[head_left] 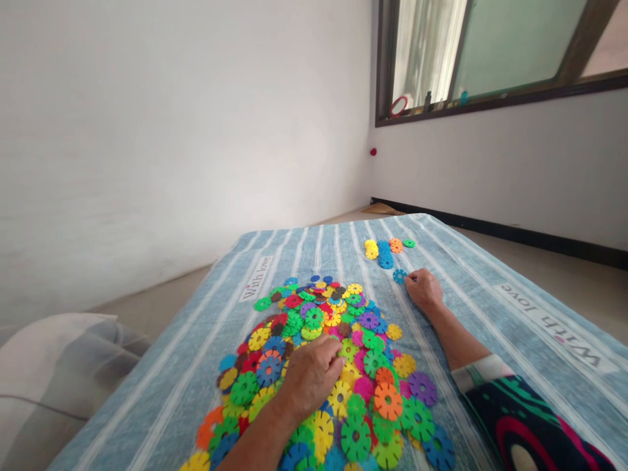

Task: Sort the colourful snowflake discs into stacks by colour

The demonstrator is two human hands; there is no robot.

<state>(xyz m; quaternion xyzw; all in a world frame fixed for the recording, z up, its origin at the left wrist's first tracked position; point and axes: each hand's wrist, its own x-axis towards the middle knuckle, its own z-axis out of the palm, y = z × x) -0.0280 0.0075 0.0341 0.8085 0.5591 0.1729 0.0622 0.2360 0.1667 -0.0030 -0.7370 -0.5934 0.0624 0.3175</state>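
A large pile of notched plastic snowflake discs [356, 437] in many colours spreads over the near half of the cloth. My left hand [313, 373] rests over the middle of this pile with its fingers curled in; whatever they may hold is hidden. Beyond the pile on the right, my right hand [424, 289] pinches the edge of a blue snowflake disc [399, 277] at the cloth. Just past that disc lie sorted groups: yellow discs [371, 249], a row of blue discs [385, 256], orange discs [395, 245] and a green disc [409, 243].
A blue-and-white striped cloth [196, 340] printed "With love" covers the table. White walls [196, 118] stand behind it, with a dark-framed window [520, 52] at upper right. Sheer fabric [63, 373] hangs or lies at the left.
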